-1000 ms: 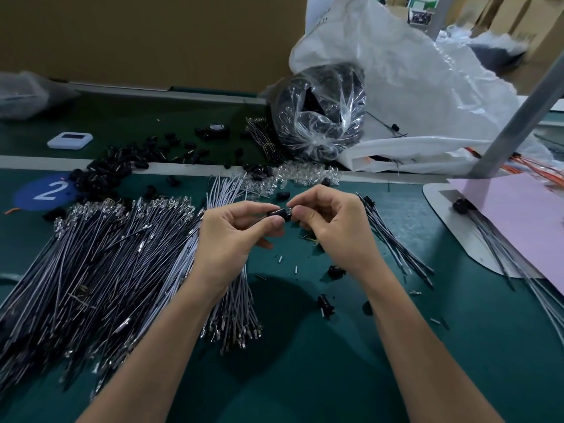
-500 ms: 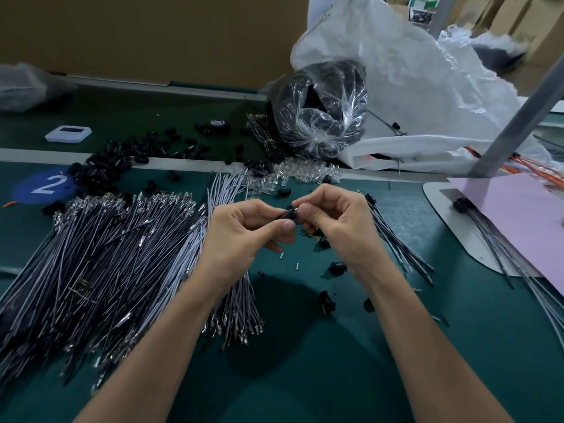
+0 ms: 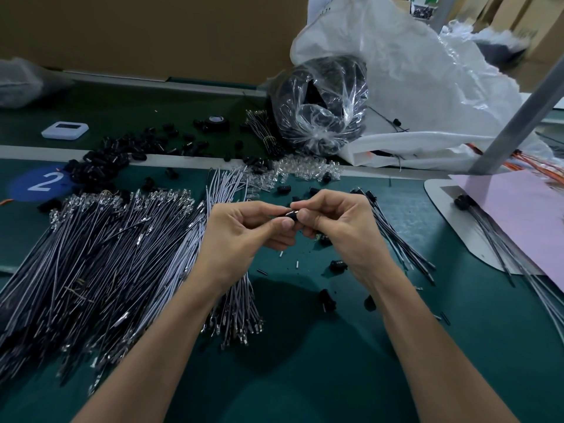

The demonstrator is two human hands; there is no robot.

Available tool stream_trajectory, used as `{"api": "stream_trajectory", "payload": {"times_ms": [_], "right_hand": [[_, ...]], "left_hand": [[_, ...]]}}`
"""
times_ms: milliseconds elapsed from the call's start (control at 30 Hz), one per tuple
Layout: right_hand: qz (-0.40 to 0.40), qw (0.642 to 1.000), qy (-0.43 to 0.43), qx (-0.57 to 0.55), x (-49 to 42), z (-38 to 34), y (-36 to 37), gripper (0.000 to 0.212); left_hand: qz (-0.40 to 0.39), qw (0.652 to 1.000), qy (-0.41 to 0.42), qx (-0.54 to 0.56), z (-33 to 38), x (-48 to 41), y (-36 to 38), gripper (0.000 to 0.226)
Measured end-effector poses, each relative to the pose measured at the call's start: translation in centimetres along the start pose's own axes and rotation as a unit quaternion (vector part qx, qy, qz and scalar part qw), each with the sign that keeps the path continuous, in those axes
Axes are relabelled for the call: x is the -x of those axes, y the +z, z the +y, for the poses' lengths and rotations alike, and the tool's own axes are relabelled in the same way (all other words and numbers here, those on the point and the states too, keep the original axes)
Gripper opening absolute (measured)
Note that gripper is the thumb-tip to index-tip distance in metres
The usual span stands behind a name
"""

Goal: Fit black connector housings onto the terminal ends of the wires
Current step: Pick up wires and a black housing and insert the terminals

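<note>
Head: left hand (image 3: 236, 239), right hand (image 3: 340, 232) fingers pinch probable housing (image 3: 291, 215); wire heap (image 3: 106, 254) alongside.

left hand (image 3: 241, 236) — fingers curled, pinching | right hand (image 3: 338, 227) — fingers curled, pinching, fingertips meeting

Black connector housing (image 3: 292, 215), apparently midair

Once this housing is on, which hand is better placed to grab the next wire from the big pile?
Left, probably. The pile lies beside the left hand; the right hand, also pinching the housing, would have to cross over.
</note>
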State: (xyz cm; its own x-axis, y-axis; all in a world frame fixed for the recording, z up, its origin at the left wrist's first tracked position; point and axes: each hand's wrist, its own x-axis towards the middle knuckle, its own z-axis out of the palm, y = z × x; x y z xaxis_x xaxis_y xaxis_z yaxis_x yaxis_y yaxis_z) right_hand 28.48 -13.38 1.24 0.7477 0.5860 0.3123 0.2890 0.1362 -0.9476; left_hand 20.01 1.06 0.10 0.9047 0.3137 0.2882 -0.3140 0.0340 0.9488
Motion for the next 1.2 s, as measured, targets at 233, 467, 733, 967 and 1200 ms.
{"api": "stream_trajectory", "payload": {"times_ms": [233,467,733,967,1200], "right_hand": [[-0.013,1.0,-0.001,-0.011,0.1,-0.1,0.0,0.018],[-0.019,1.0,0.0,-0.011,-0.1,0.2,-0.1,0.015],[-0.026,0.999,0.002,-0.023,-0.2,-0.2,-0.9,0.023],[0.01,0.998,-0.041,0.04,0.0,-0.3,-0.3,0.009],[0.007,1.0,-0.025,-0.008,-0.1,0.0,-0.5,0.01]], "left_hand": [[-0.022,1.0,0.004,-0.014,0.1,0.0,-0.3,0.019],[-0.026,0.999,0.003,-0.023,0.1,0.1,-0.4,0.016],[-0.025,0.997,-0.044,0.059,0.3,0.0,0.1,0.019],[-0.031,0.999,-0.029,0.03,0.1,0.0,0.0,0.031],[0.005,1.0,-0.001,0.009,-0.1,-0.2,0.2,0.025]]}}
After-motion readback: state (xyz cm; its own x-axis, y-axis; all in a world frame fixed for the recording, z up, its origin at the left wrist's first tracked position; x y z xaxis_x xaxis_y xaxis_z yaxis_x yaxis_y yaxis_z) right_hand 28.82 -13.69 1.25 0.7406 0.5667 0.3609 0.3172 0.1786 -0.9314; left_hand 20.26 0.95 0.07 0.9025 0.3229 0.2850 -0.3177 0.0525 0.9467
